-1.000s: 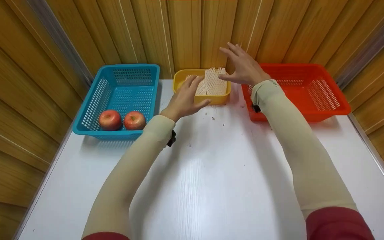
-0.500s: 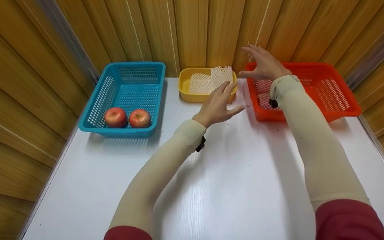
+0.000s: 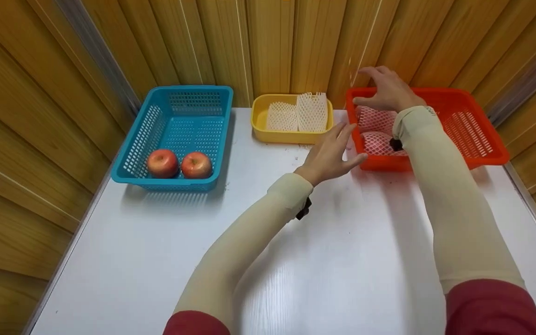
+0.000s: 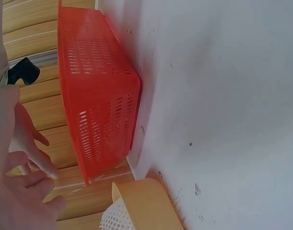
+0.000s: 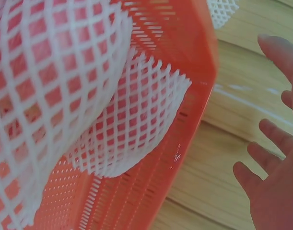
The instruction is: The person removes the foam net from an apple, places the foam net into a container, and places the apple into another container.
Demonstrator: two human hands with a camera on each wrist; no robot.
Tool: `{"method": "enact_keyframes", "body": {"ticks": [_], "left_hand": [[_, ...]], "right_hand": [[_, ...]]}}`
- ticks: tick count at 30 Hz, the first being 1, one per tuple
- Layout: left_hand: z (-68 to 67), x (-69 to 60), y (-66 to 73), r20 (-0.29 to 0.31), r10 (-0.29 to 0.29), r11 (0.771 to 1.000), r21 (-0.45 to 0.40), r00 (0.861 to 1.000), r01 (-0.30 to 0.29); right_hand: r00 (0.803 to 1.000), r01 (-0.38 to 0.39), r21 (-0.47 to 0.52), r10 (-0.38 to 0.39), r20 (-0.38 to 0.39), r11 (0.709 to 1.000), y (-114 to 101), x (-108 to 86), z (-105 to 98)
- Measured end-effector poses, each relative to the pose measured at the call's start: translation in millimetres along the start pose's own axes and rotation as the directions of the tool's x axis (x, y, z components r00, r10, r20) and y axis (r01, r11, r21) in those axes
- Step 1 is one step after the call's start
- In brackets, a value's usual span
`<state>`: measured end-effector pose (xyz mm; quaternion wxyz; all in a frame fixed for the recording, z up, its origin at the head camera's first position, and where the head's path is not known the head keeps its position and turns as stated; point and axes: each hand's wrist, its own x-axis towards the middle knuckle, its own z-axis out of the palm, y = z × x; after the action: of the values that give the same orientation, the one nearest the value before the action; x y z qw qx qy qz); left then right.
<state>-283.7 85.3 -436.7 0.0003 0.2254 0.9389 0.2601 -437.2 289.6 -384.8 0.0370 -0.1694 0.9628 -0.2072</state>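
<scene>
My right hand (image 3: 389, 90) hovers over the left part of the red basket (image 3: 493, 139), holding nothing, its fingers spread. Below it lie two reddish round things in white foam nets, a front one (image 3: 377, 143) and a back one (image 3: 375, 119). The right wrist view shows them closely, one netted piece (image 5: 50, 62) overlapping another netted piece (image 5: 136, 105). Held in the air near the basket's front left corner, my left hand (image 3: 328, 156) has loosely extended fingers and nothing in its grasp. Behind it, white foam nets (image 3: 312, 111) sit in a yellow container (image 3: 291, 137).
On the left stands a blue basket (image 3: 224, 135) with two apples, a left apple (image 3: 162, 163) and a right apple (image 3: 197, 165), near its front wall. Wood-panelled walls (image 3: 268, 46) close off the back and sides of the white table (image 3: 156, 260).
Both hands have moved right, from around the yellow container to the red basket; the left also came nearer. The head view shifted slightly. The netted things now show more fully.
</scene>
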Motion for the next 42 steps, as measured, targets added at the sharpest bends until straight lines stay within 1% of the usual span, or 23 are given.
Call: {"method": "enact_keyframes", "body": {"ticks": [3, 5, 11, 15, 18, 23, 25, 27, 32, 35, 40, 42], "left_hand": [[4.6, 2.5, 1.9, -0.004, -0.009, 1.000, -0.012, 1.000, 0.009], [7.9, 4.5, 2.0, -0.012, -0.005, 1.000, -0.013, 1.000, 0.005], [16.0, 9.4, -0.2, -0.061, 0.003, 1.000, 0.017, 0.998, -0.002], [21.0, 12.7, -1.7, -0.096, -0.009, 0.999, 0.050, 0.995, 0.014], [26.2, 14.6, -1.9, -0.110, -0.032, 0.997, 0.069, 0.993, 0.040], [35.1, 16.6, -0.6, -0.106, -0.086, 0.991, 0.095, 0.991, 0.097], [38.0, 16.9, 0.5, -0.095, -0.105, 0.988, 0.103, 0.990, 0.114], [40.6, 17.7, 1.6, -0.090, -0.114, 0.986, 0.109, 0.989, 0.123], [44.6, 19.5, 4.3, -0.084, -0.140, 0.985, 0.090, 0.987, 0.147], [45.1, 20.7, 6.2, -0.073, -0.156, 0.984, 0.075, 0.985, 0.161], [44.4, 23.8, 10.0, -0.057, -0.163, 0.981, 0.097, 0.985, 0.168], [44.5, 24.9, 11.5, -0.056, -0.161, 0.979, 0.115, 0.985, 0.166]], "right_hand": [[1.000, -0.011, 0.006, 0.011, 0.014, 1.000, 2, 1.0, -2], [1.000, -0.017, 0.012, 0.017, 0.025, 1.000, 2, 1.3, -3], [0.998, -0.020, 0.019, 0.019, 0.056, 1.000, 3, 4.2, -4], [0.996, -0.028, 0.020, 0.026, 0.085, 0.999, 5, 7.6, -2], [0.994, -0.034, 0.022, 0.032, 0.101, 0.999, 6, 10.2, 1], [0.990, -0.043, 0.015, 0.040, 0.134, 0.999, 8, 14.6, 6], [0.986, -0.052, 0.016, 0.049, 0.157, 0.999, 8, 15.4, 8], [0.983, -0.052, 0.011, 0.049, 0.177, 0.999, 9, 16.3, 10], [0.973, -0.053, -0.011, 0.054, 0.224, 0.999, 15, 19.1, 11], [0.965, -0.074, -0.017, 0.076, 0.249, 0.997, 20, 18.8, 9], [0.950, -0.125, -0.011, 0.123, 0.288, 0.992, 28, 16.9, 8], [0.942, -0.131, -0.013, 0.128, 0.310, 0.991, 31, 16.9, 9]]}}
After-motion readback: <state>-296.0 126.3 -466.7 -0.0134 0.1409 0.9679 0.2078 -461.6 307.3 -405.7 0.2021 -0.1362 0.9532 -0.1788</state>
